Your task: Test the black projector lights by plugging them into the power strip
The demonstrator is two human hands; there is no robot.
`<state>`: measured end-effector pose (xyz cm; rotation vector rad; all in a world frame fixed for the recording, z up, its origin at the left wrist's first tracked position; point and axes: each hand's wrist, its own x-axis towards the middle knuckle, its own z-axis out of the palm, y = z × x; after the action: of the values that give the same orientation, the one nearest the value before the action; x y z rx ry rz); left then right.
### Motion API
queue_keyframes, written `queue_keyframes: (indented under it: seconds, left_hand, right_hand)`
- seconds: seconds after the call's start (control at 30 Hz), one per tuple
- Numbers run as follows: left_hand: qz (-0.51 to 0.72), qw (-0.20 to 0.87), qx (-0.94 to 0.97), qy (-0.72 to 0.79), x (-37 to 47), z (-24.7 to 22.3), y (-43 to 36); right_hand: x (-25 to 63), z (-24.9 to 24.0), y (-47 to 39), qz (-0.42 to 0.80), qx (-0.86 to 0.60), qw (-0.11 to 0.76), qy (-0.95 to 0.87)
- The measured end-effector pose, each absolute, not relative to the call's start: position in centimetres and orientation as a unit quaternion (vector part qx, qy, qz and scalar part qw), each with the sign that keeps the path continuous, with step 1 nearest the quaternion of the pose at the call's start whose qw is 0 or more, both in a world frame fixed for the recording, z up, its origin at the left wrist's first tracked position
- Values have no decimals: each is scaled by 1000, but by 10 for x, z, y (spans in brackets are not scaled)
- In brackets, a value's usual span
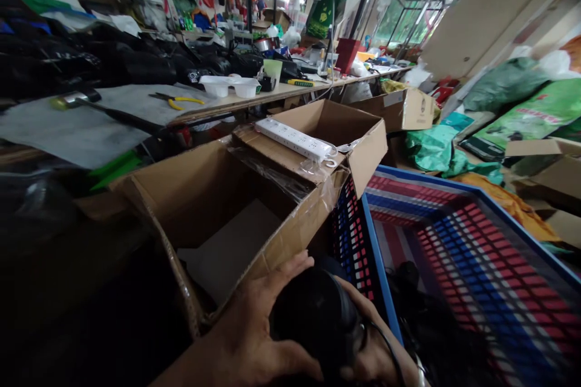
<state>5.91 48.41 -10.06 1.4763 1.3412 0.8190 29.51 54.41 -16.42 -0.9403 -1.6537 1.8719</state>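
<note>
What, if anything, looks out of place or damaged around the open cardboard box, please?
A white power strip lies loose on a flap of the cardboard box, an odd resting place. Torn clear tape hangs crumpled from the flap's edge.

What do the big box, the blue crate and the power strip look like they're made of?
Box: corrugated cardboard, matte brown, with clear tape on its flap. Crate: likely moulded plastic, with a blue rim and lattice walls. Power strip: white plastic, smooth, seemingly in a clear wrapper.

Left hand cupped, right hand beneath (mostly hidden)
</note>
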Motion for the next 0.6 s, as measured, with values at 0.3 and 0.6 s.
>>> queue_keyframes:
  seconds: [0.3,0.6]
  left_hand:
    - [359,485,573,554,57,-99,487]
    - [354,384,667,531,59,-134,486]
  right_hand:
    - [290,-173,544,709,-336,192,-590]
    - [397,-114,495,588,-552,214,-551]
